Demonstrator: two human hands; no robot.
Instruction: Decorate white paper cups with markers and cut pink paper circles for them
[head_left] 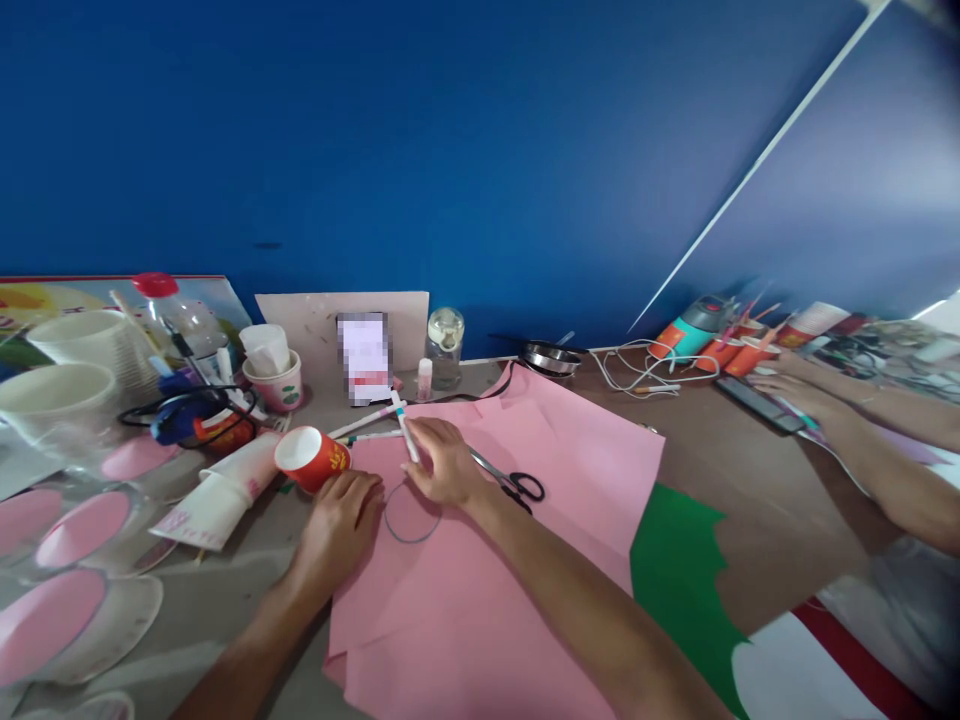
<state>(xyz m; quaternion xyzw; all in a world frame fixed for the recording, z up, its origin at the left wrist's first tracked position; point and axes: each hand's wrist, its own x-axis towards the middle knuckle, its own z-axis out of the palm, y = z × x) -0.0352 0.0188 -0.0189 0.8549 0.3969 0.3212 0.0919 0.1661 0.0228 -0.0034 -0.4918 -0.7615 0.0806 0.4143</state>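
A pink paper sheet [480, 600] lies before me with a drawn circle outline [412, 515] near its left edge. My right hand [444, 465] is closed around a white marker [409, 435] just above the circle. To the left of the circle, my left hand [341, 515] rests with its fingers stretched over the paper's edge. Right behind those fingers is a red paper cup [306, 458]; whether they touch it is unclear. Scissors with black handles [525, 487] lie on the sheet, partly hidden by my right hand. More markers [367, 425] lie behind the cup.
At left are paper bowls with pink discs [56, 620], stacked white cups [225, 490] and a red-capped bottle [157, 290]. A phone [365, 360] leans at the back beside a glue stick [424, 380]. Green paper [679, 560] lies right, near another person's arms [862, 430].
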